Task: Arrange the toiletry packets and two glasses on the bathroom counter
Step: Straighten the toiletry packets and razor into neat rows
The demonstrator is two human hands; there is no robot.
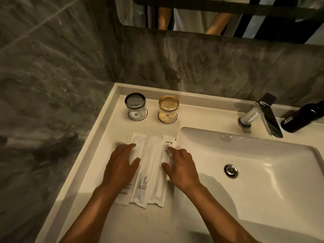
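Observation:
Several long white toiletry packets [151,170] lie side by side on the white counter [114,130], left of the basin; one reads "BRUSHING TEETH". My left hand [121,165] rests flat on the leftmost packets, fingers spread. My right hand [178,165] lies with its fingertips on the rightmost packet [167,142]. Neither hand grips anything. Behind the packets two glasses stand upside down on round paper coasters: a grey-tinted glass [135,106] on the left and an amber glass [168,108] to its right.
The sink basin [254,172] with its drain plug [231,171] fills the right side. A chrome faucet [259,116] and a dark bottle [301,116] stand at the back right. Marble walls close the left and back; a mirror [210,13] hangs above.

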